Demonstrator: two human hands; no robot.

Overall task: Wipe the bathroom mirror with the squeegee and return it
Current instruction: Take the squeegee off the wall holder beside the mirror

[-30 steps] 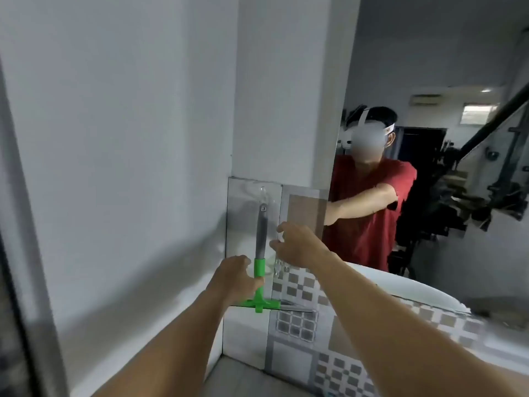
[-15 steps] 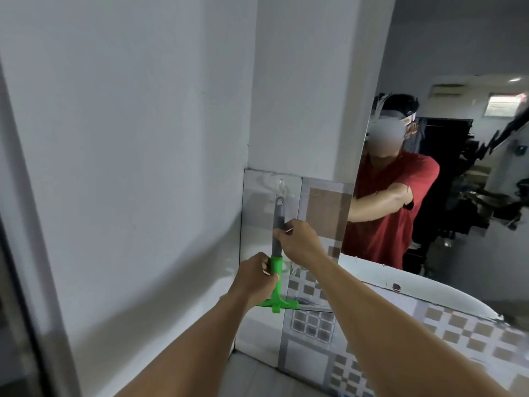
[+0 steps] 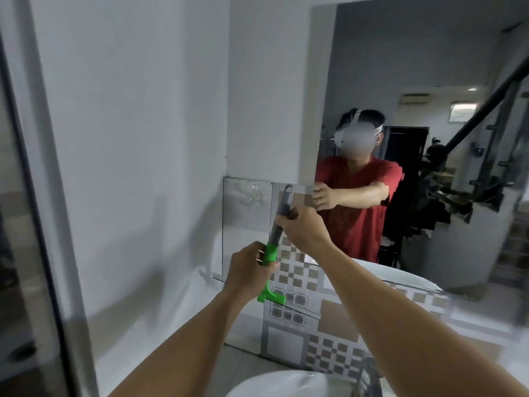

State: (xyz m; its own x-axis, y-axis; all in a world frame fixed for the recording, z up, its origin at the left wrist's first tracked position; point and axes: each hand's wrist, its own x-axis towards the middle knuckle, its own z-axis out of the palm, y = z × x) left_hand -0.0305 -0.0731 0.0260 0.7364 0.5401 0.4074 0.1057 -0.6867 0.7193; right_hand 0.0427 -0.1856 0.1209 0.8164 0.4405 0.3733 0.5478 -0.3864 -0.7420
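Both hands grip the squeegee [image 3: 274,242], handle near upright: left hand [image 3: 249,270] low, right hand [image 3: 300,227] high, nearer the mirror [image 3: 415,81].

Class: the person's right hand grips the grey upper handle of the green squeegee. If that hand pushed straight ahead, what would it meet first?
Probably the patterned grey-and-brown tiled wall just below the mirror's lower left corner. The right hand reaches forward towards it, holding the green-and-grey squeegee. Depth is unclear, so the mirror edge itself is possible.

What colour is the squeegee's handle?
Grey upper handle, bright green lower part; seen in the head view.
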